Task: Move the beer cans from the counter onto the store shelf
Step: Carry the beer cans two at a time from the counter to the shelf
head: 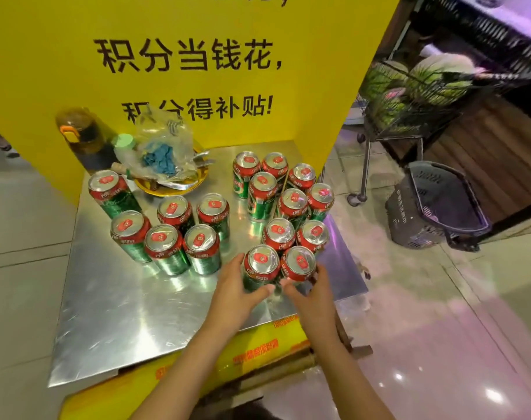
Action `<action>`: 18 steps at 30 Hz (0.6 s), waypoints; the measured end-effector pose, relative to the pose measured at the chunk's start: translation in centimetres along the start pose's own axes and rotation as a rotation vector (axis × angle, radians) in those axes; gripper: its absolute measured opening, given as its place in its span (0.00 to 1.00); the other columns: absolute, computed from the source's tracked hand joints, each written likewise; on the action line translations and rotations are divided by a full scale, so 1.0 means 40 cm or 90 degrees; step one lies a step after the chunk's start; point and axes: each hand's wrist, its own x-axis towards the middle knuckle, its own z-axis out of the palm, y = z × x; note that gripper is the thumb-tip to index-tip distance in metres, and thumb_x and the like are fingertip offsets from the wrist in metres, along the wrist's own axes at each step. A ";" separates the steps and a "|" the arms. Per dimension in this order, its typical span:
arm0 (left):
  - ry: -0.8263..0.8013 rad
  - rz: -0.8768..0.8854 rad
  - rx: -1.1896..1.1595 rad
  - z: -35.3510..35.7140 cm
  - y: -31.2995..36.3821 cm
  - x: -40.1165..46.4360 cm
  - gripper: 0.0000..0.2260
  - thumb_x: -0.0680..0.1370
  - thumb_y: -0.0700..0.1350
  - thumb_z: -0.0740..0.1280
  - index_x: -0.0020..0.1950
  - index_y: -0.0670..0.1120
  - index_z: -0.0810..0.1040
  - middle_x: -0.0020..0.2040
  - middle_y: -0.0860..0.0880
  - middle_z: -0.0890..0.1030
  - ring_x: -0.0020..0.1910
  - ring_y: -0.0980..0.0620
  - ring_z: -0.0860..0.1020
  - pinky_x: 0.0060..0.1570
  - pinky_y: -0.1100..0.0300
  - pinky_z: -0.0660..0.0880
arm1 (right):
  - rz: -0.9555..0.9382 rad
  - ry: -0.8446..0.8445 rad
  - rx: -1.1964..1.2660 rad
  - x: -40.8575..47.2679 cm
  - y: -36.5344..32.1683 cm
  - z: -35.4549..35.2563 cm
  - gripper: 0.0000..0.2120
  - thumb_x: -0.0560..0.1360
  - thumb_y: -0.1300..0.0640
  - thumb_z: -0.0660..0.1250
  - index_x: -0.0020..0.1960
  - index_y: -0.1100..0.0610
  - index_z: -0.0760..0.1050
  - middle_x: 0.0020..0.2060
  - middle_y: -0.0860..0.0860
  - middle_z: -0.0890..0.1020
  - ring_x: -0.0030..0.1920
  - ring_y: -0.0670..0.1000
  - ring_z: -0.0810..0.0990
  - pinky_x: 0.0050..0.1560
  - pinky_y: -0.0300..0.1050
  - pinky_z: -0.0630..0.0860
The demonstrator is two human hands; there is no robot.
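Several green beer cans with red tops stand upright on a shiny metal counter (112, 313), in a left cluster (167, 237) and a right cluster (282, 195). My left hand (235, 287) curls round the nearest can (261, 266) from its left side. My right hand (311, 294) curls round the can beside it (299, 263) from the right. Both cans stand on the counter, touching each other. No store shelf is in view.
A yellow sign board (182, 65) stands behind the counter. At the back left are a dark bottle (82, 137) and a plastic bag on a yellow plate (164, 159). To the right stand a cart of watermelons (409, 89) and a dark basket (440, 204) on the floor.
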 end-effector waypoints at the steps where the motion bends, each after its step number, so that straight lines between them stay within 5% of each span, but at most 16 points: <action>1: 0.006 0.008 -0.005 0.006 0.000 0.002 0.31 0.67 0.49 0.76 0.67 0.53 0.67 0.64 0.53 0.72 0.64 0.55 0.69 0.63 0.59 0.68 | -0.005 0.005 -0.012 0.003 0.001 -0.001 0.27 0.69 0.56 0.75 0.65 0.52 0.69 0.58 0.45 0.78 0.58 0.44 0.77 0.58 0.41 0.74; 6: 0.023 0.029 -0.020 0.020 -0.003 0.016 0.30 0.67 0.45 0.77 0.64 0.57 0.66 0.61 0.57 0.74 0.58 0.61 0.73 0.51 0.78 0.65 | -0.029 -0.015 -0.029 0.028 0.008 -0.019 0.23 0.67 0.57 0.77 0.55 0.43 0.70 0.52 0.41 0.79 0.54 0.42 0.79 0.53 0.36 0.75; 10: 0.041 0.034 -0.019 0.030 -0.017 0.029 0.30 0.66 0.45 0.77 0.64 0.56 0.69 0.60 0.57 0.76 0.58 0.61 0.74 0.54 0.70 0.69 | -0.040 -0.037 -0.073 0.043 0.030 -0.021 0.28 0.62 0.42 0.76 0.60 0.47 0.73 0.55 0.47 0.80 0.55 0.45 0.80 0.54 0.48 0.80; 13: 0.053 0.029 -0.008 0.026 -0.014 0.030 0.28 0.65 0.46 0.78 0.60 0.57 0.71 0.55 0.59 0.77 0.54 0.65 0.75 0.50 0.72 0.69 | -0.043 -0.025 -0.137 0.051 0.045 -0.018 0.35 0.59 0.33 0.75 0.60 0.47 0.72 0.54 0.46 0.79 0.51 0.43 0.80 0.49 0.46 0.81; 18: 0.080 0.005 -0.017 0.023 0.007 0.006 0.27 0.64 0.45 0.79 0.58 0.56 0.72 0.51 0.61 0.79 0.48 0.74 0.74 0.43 0.80 0.68 | -0.085 0.010 -0.214 0.044 0.024 -0.029 0.30 0.59 0.37 0.75 0.57 0.47 0.72 0.49 0.47 0.76 0.50 0.46 0.75 0.49 0.44 0.77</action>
